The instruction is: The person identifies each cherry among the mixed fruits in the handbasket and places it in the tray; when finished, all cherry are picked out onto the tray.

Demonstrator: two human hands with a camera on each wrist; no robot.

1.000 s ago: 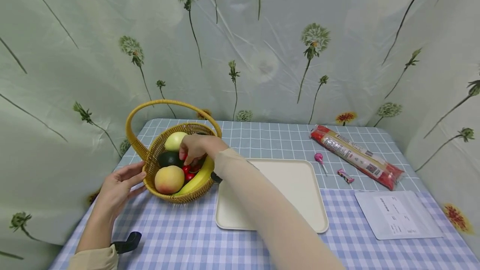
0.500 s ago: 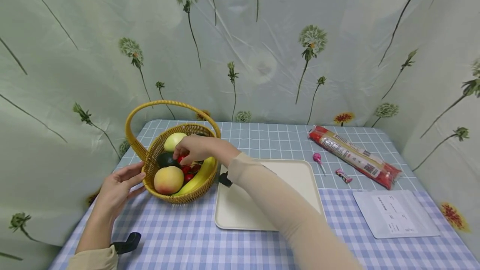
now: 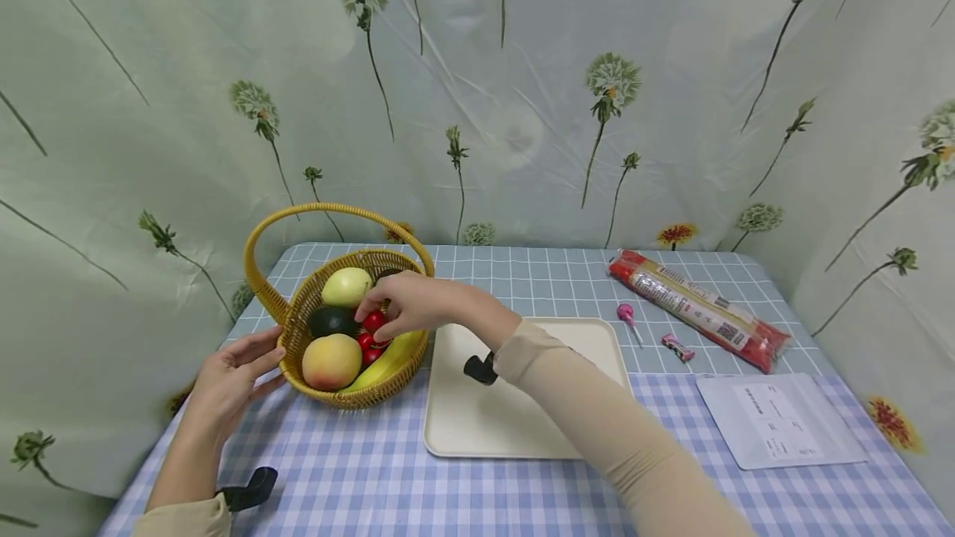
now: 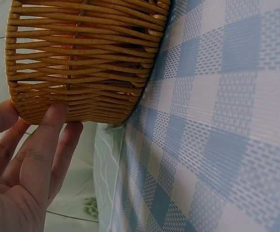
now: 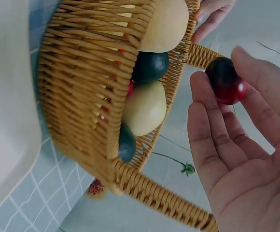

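Observation:
My right hand (image 3: 418, 303) is over the wicker basket (image 3: 376, 397), pinching a red cherry (image 3: 375, 321) between thumb and fingers. In the right wrist view the cherry (image 5: 225, 83) looks glossy, dark on one side. My left hand (image 3: 230, 378) touches the basket's left side with fairly straight fingers, seen against the weave in the left wrist view. Inside the basket lie a peach (image 3: 332, 361), a dark green avocado-like fruit (image 3: 332, 322), a pale yellow-green fruit (image 3: 346, 287), a banana (image 3: 388, 365) and more red cherries (image 3: 370, 356). Another dark fruit at the back is mostly hidden by my right hand.
A cream tray (image 3: 458, 421) lies right of the basket, under my right forearm. Farther right are a pink lollipop (image 3: 626, 313), a wrapped candy (image 3: 677, 347), a long red-and-clear package (image 3: 697, 305) and a flat whitish pouch (image 3: 779, 421). A floral curtain (image 3: 522, 172) hangs behind the table.
My right hand has drawn back to the right and now holds a cherry above the others. The left hand has stayed at the basket's side. The head view has shifted slightly.

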